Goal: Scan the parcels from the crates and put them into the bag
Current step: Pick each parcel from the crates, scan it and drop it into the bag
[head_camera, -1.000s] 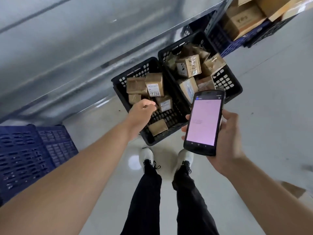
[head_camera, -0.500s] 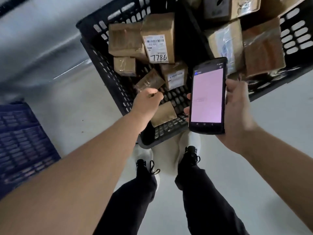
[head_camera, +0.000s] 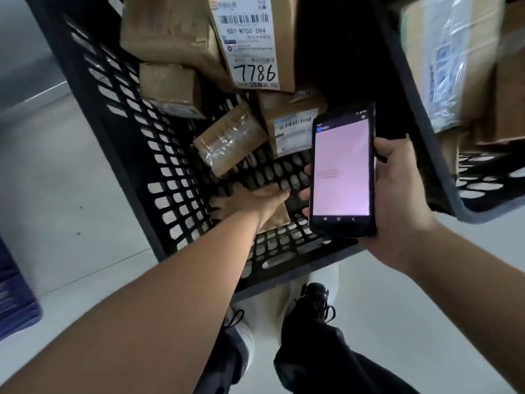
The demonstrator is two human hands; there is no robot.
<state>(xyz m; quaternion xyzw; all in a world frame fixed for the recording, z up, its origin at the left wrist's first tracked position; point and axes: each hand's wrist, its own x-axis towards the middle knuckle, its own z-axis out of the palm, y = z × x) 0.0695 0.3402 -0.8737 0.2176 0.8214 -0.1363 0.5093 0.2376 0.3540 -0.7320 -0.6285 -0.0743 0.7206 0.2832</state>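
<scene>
A black slotted crate [head_camera: 93,115] on the floor holds several brown cardboard parcels. My left hand [head_camera: 247,201] reaches down to the crate's bottom and grips a small flat brown parcel [head_camera: 274,218], with the thumb on its upper edge and the fingers over its left side. My right hand [head_camera: 397,194] holds a black handheld scanner [head_camera: 341,169] upright just right of that parcel, its pale pink screen facing me. Deeper in the crate lie a taped parcel [head_camera: 230,137], a barcode-labelled parcel [head_camera: 289,123] and a tall one marked 7786 [head_camera: 252,44]. No bag is in view.
A second black crate [head_camera: 426,132] with plastic-wrapped parcels stands close on the right. A blue crate [head_camera: 14,302] sits at the left edge. My feet [head_camera: 312,297] stand on the pale floor just before the first crate.
I have bent closer to the crates. My left hand has dropped from above the parcels to the crate's bottom and closed on the small flat parcel. The scanner has stayed beside it.
</scene>
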